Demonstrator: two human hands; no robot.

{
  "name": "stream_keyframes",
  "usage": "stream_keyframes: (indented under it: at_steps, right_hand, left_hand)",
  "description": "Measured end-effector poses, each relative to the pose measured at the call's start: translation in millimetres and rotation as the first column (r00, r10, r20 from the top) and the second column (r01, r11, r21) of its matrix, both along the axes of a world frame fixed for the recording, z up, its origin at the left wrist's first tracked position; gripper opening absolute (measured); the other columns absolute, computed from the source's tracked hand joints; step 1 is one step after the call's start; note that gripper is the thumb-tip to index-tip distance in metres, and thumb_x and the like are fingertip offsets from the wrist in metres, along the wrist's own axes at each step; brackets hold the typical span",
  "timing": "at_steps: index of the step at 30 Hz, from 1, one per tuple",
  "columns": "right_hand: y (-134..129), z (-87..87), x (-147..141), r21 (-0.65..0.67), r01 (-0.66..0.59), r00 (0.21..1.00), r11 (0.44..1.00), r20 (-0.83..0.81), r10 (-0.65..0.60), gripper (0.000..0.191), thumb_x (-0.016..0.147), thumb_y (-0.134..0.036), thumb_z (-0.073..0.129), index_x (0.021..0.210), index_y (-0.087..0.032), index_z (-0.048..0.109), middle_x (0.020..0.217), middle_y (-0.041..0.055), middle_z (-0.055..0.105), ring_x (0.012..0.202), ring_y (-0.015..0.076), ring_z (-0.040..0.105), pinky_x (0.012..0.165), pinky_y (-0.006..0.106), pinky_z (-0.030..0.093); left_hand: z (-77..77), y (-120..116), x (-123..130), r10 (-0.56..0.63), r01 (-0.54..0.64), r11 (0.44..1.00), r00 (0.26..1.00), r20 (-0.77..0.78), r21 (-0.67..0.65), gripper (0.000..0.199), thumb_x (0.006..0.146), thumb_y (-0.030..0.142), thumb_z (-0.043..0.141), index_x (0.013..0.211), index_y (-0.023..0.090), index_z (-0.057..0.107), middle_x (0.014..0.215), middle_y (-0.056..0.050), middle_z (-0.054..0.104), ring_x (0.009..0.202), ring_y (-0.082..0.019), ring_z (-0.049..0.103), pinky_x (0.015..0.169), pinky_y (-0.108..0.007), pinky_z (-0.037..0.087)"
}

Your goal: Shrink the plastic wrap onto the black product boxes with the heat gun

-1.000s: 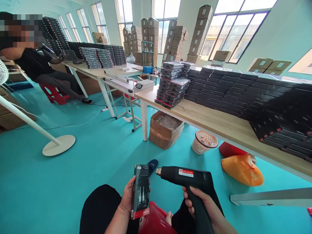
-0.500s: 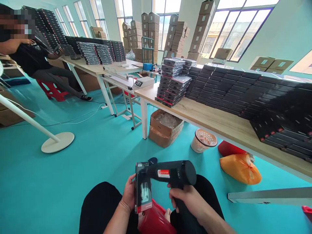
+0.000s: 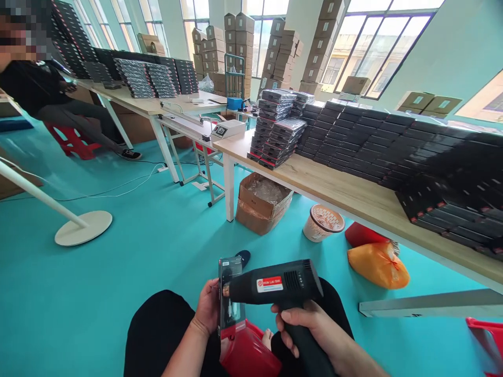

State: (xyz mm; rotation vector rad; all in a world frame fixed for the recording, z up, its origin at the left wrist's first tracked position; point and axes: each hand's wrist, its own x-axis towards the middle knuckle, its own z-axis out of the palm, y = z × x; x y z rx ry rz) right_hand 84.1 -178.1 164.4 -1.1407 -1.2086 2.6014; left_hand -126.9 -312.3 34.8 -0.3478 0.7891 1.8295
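Between two black-trousered knees, nearer the person than the left corner of the desk (image 3: 334, 173) and well apart from it, a black-and-red retail box (image 3: 234, 317) stands tilted above the teal floor (image 3: 168, 251). The left hand (image 3: 208, 306) has its fingers clamped on the box's left edge; the fingertips behind it are hidden. The right hand (image 3: 302, 322) is closed around the grip of a black heat gun (image 3: 255, 285), its barrel level and aimed left. The nozzle (image 3: 226, 289) overlaps the upper half of the box; whether they touch, I cannot tell. Below is a red plastic stool (image 3: 253, 351).

At the desk's left end, shiny film-wrapped boxes (image 3: 277, 128) rise in stacks near the front edge. Black boxes (image 3: 353, 139) line the back from there, and a lower pile (image 3: 448, 214) reaches toward the front edge at the right. Just beyond the left corner sits a white sealing machine (image 3: 228, 130).

Under the front edge are an open carton (image 3: 255, 209) of clear plastic, a patterned wastebasket (image 3: 320, 230) and an orange bag (image 3: 375, 264). Off to the left, beside the near edge of another desk (image 3: 145, 104), a co-worker (image 3: 31, 89) sits in dark clothes.
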Motion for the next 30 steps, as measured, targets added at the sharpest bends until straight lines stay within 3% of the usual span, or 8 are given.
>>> stream_keyframes:
  at_steps: [5, 10, 15, 23, 25, 27, 28, 30]
  right_hand:
    - [-3, 18.3, -24, 0.13, 0.143, 0.989, 0.981, 0.021, -0.147, 0.029, 0.069, -0.033, 0.078, 0.088, -0.013, 0.069, 0.067, 0.0019, 0.066, 0.052, 0.0128, 0.057, 0.047, 0.024, 0.045]
    - [-2, 23.2, -37, 0.137, -0.008, 1.0, 0.991, 0.002, 0.008, 0.03, 0.065, -0.029, 0.077, 0.089, -0.013, 0.068, 0.062, 0.0014, 0.066, 0.048, 0.0144, 0.057, 0.046, 0.027, 0.044]
    - [14, 20.3, -35, 0.23, 0.08, 0.994, 0.97, 0.05, -0.094, 0.029, 0.068, -0.035, 0.075, 0.087, -0.014, 0.067, 0.065, -0.0003, 0.063, 0.053, 0.0118, 0.056, 0.048, 0.025, 0.044]
    - [10, 43.2, -35, 0.281, -0.108, 0.994, 0.954, 0.026, 0.105, 0.02, 0.066, -0.025, 0.073, 0.084, -0.018, 0.067, 0.055, -0.0038, 0.062, 0.048, 0.0128, 0.055, 0.047, 0.024, 0.044]
    - [4, 49.5, -31, 0.273, -0.369, 0.929, 0.888, 0.078, 0.362, 0.011, 0.062, -0.016, 0.072, 0.072, -0.017, 0.067, 0.048, -0.0034, 0.06, 0.043, 0.0135, 0.053, 0.045, 0.025, 0.043]
    - [1, 53.3, -29, 0.28, -0.59, 0.805, 0.757, 0.127, 0.579, 0.006, 0.061, -0.014, 0.069, 0.061, -0.017, 0.064, 0.047, -0.0025, 0.06, 0.044, 0.0137, 0.054, 0.045, 0.026, 0.043]
    - [2, 53.9, -31, 0.306, -0.612, 0.786, 0.729, 0.14, 0.602, 0.006, 0.062, -0.015, 0.068, 0.06, -0.018, 0.062, 0.048, -0.0027, 0.06, 0.045, 0.0135, 0.054, 0.046, 0.026, 0.043]
    - [9, 52.7, -37, 0.386, -0.481, 0.873, 0.787, 0.13, 0.47, 0.006, 0.065, -0.02, 0.066, 0.07, -0.019, 0.063, 0.049, -0.0045, 0.059, 0.046, 0.0132, 0.052, 0.047, 0.026, 0.043]
  left_hand:
    - [1.3, 1, 0, -0.191, 0.191, 0.982, 0.982, 0.003, -0.01, 0.03, 0.084, 0.035, 0.055, 0.081, 0.011, 0.073, 0.069, -0.012, 0.073, 0.062, -0.027, 0.069, 0.066, -0.039, 0.055]
    - [-3.3, -3, -3, -0.119, 0.118, 0.993, 0.993, -0.026, -0.026, 0.027, 0.084, 0.031, 0.055, 0.085, 0.011, 0.074, 0.073, -0.011, 0.075, 0.065, -0.027, 0.069, 0.069, -0.039, 0.055]
    - [-3.4, -8, -5, -0.123, 0.123, 0.992, 0.992, -0.014, 0.031, 0.029, 0.084, 0.031, 0.055, 0.086, 0.01, 0.075, 0.075, -0.012, 0.075, 0.066, -0.027, 0.07, 0.07, -0.039, 0.055]
    - [-0.1, -2, -7, -0.135, 0.135, 0.991, 0.991, 0.014, -0.018, 0.029, 0.086, 0.032, 0.057, 0.093, 0.011, 0.075, 0.08, -0.013, 0.077, 0.072, -0.031, 0.074, 0.075, -0.044, 0.058]
    - [-1.7, -1, -8, -0.083, 0.084, 0.996, 0.996, 0.027, -0.028, 0.023, 0.086, 0.028, 0.058, 0.089, 0.012, 0.074, 0.077, -0.011, 0.077, 0.069, -0.029, 0.074, 0.074, -0.043, 0.058]
    - [-4.5, -2, -8, -0.038, 0.039, 0.999, 0.999, 0.026, -0.024, 0.021, 0.085, 0.025, 0.058, 0.088, 0.012, 0.074, 0.077, -0.011, 0.077, 0.069, -0.029, 0.074, 0.075, -0.042, 0.058]
    - [-6.1, -3, -8, -0.031, 0.031, 0.999, 0.999, 0.025, -0.015, 0.021, 0.085, 0.025, 0.058, 0.091, 0.012, 0.074, 0.079, -0.011, 0.078, 0.071, -0.029, 0.074, 0.076, -0.042, 0.058]
    - [-9.0, -5, -9, -0.055, 0.055, 0.998, 0.998, 0.032, 0.007, 0.027, 0.086, 0.028, 0.058, 0.099, 0.011, 0.074, 0.084, -0.012, 0.078, 0.077, -0.031, 0.075, 0.078, -0.044, 0.058]
